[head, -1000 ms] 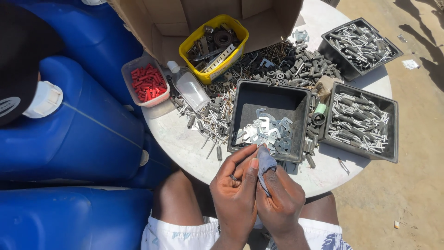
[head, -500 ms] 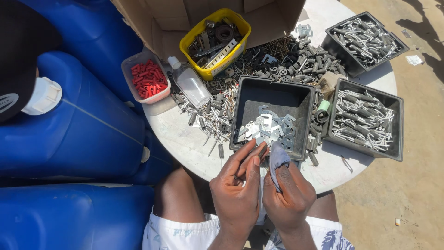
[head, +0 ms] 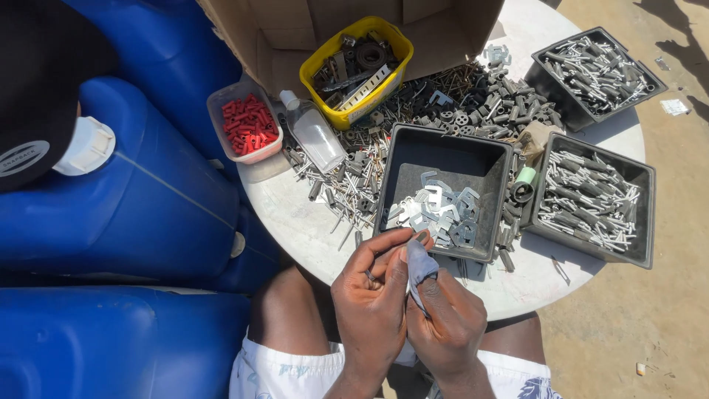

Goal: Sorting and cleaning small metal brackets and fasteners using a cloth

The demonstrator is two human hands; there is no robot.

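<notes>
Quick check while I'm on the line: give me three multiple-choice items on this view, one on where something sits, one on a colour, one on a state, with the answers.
1. Where is the small tub of red plugs?
A. On the table's left edge, beside the clear bottle
B. Inside the cardboard box
C. On the ground at the right

2. What colour is the tub of mixed hardware at the mouth of the cardboard box?
A. Green
B. Yellow
C. White

3. What are the hands doing?
A. Both resting flat on the table
B. Both deep in a black tray
C. Pinching a grey piece between them

Answers: 1 A, it sits at the round table rim next to the bottle. 2 B, its wall is yellow. 3 C, the left hand and right hand meet on the grey piece, below the black tray of flat clips.
</notes>
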